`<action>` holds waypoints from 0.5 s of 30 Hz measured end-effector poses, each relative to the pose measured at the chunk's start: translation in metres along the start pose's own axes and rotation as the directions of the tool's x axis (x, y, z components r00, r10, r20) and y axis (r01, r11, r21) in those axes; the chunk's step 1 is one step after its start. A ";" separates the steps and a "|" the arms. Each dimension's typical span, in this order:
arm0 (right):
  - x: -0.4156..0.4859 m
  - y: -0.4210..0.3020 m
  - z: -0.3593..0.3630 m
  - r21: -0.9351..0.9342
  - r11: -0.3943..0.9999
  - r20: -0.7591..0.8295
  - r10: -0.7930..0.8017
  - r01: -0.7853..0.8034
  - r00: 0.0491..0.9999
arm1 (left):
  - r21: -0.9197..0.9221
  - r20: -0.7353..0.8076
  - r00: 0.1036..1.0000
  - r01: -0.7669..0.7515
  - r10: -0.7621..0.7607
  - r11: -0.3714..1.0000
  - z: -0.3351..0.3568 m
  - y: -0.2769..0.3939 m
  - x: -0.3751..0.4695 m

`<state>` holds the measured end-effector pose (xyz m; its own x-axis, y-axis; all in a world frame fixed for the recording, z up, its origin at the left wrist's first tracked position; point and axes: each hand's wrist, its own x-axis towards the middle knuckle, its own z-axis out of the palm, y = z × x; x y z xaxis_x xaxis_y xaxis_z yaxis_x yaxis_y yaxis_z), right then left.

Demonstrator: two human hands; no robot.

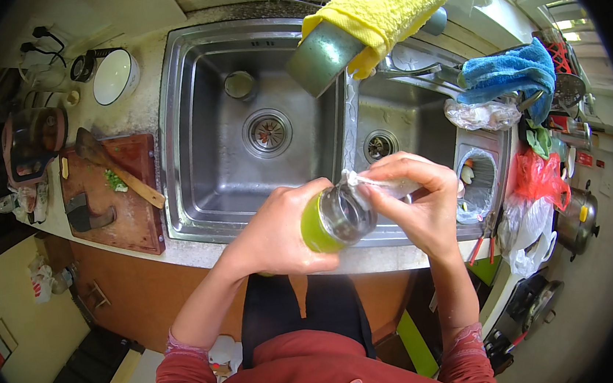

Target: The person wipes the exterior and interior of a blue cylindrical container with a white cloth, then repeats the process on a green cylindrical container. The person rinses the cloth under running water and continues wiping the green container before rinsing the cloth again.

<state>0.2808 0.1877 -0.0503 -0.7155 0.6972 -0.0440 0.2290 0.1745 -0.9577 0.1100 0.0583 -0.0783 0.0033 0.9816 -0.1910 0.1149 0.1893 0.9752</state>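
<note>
My left hand grips a clear glass or jar with a green band or green contents, tilted over the front edge of the sink. At its rim, my right hand pinches a thin whitish piece of cloth or film between thumb and fingers. Behind both hands lies the double stainless steel sink. A small round cup stands in the back of its large basin.
At left, a wooden cutting board holds a cleaver, a wooden spatula and chopped greens. A yellow towel hangs over a metal fixture above the sink. Right are a blue cloth, a lined scrap bin and plastic bags.
</note>
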 end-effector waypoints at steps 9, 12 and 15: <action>0.019 0.008 0.005 -0.197 0.849 0.230 -0.446 0.490 0.865 | -0.296 0.316 0.945 0.188 -0.089 0.936 -0.017 -0.007 0.002; 0.019 0.010 0.007 -0.229 0.867 0.208 -0.401 0.443 0.892 | -0.192 0.268 0.956 0.175 -0.121 0.966 -0.019 -0.005 0.002; 0.012 0.009 0.011 -0.196 0.931 0.095 -0.294 0.307 0.951 | 0.028 0.111 0.984 0.135 -0.137 0.990 -0.011 0.001 -0.002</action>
<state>0.2669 0.1906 -0.0628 -0.8106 0.5456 0.2125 0.1225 0.5129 -0.8497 0.0991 0.0573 -0.0754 0.0978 0.9375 -0.3340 0.1420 0.3190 0.9370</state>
